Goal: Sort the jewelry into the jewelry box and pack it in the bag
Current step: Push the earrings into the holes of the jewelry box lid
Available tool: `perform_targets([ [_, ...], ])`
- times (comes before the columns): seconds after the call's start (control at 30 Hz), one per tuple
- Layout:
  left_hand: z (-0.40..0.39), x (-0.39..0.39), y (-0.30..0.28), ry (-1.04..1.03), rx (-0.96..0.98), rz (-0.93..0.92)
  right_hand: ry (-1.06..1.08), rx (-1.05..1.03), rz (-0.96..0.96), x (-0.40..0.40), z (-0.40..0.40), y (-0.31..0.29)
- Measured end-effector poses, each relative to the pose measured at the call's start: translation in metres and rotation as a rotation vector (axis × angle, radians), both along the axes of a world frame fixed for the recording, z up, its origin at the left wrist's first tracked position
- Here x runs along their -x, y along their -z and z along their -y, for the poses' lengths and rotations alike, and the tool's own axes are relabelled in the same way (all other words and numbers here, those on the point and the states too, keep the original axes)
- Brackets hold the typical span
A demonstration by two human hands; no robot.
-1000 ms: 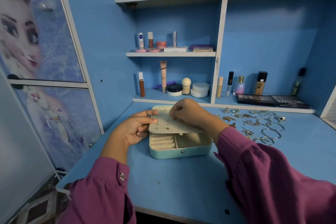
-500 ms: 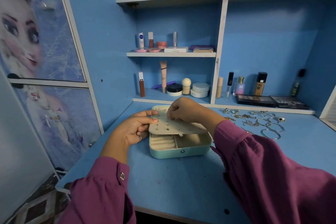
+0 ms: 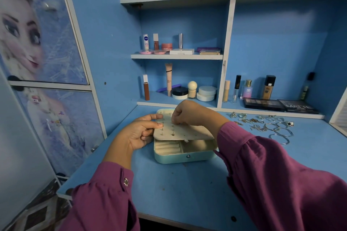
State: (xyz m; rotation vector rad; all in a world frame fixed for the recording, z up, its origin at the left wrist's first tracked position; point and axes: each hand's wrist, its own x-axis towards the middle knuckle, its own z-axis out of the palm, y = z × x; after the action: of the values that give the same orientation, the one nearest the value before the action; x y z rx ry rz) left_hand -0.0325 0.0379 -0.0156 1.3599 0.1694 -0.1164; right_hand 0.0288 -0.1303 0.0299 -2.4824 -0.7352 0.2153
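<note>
We find the jewelry box point(image 3: 183, 153) open on the tabletop point(image 3: 180, 189); our left hand point(image 3: 139, 134) grips the stiff, light earring panel point(image 3: 185, 131) by its left edge; our right hand point(image 3: 189, 113) pinches something tiny there (hidden, likely an earring); loose jewelry point(image 3: 266, 124) lies well right, small, slippery, best taken by fingertips

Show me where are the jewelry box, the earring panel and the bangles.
jewelry box point(image 3: 185, 157): head view, teal front wall.
earring panel point(image 3: 189, 133): head view, bare cream surface.
bangles point(image 3: 280, 133): head view, silver rings.
</note>
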Motion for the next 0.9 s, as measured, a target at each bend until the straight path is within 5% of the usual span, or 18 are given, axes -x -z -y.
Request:
perform_targets([
  [0.47,-0.0007,0.0003,0.0001,0.006,-0.002,0.001,-0.032,-0.055,-0.003,-0.0028,0.0103,-0.0004],
  [0.9,-0.0004,0.0008,0.0,0.004,-0.004,0.002,-0.077,0.113,0.145,0.0014,0.0044,-0.0032],
])
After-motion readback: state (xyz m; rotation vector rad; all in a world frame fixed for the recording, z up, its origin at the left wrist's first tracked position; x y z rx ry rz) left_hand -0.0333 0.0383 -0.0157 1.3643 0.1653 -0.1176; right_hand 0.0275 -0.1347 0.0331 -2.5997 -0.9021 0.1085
